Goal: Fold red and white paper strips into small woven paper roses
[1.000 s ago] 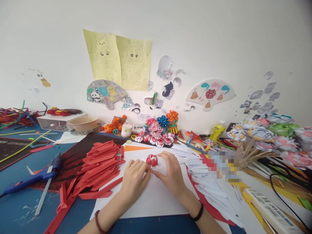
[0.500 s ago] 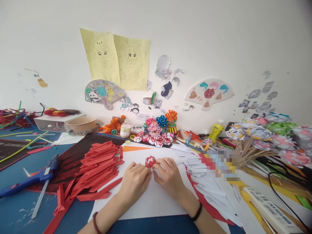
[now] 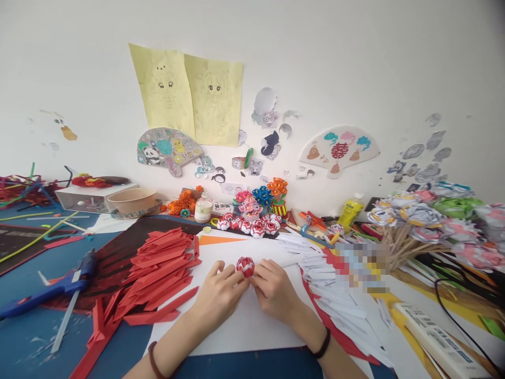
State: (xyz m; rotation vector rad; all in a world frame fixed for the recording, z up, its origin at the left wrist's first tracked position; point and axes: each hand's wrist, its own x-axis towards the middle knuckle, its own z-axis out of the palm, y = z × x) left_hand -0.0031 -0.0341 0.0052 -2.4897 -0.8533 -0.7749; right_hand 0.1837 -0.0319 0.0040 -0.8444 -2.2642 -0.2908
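Observation:
Between my two hands, above a white paper sheet, is a small red and white folded-paper flower. My left hand grips its left side with curled fingers. On its right side my right hand pinches it with thumb and fingers. The fingertips hide the flower's lower edges. To the left lies a heap of folded red paper strips. White folded strips are spread to the right. Similar red and white flowers sit in a cluster behind my hands.
A blue glue gun with a glue stick lies at the left. A white power strip is at the right, near a bundle of stemmed paper flowers. A glue bottle and a yellow bottle stand by the wall.
The flower has turned between my fingers, showing its petals from another side. My left hand has shifted its fingers, with the index finger raised more. My right hand has moved slightly right.

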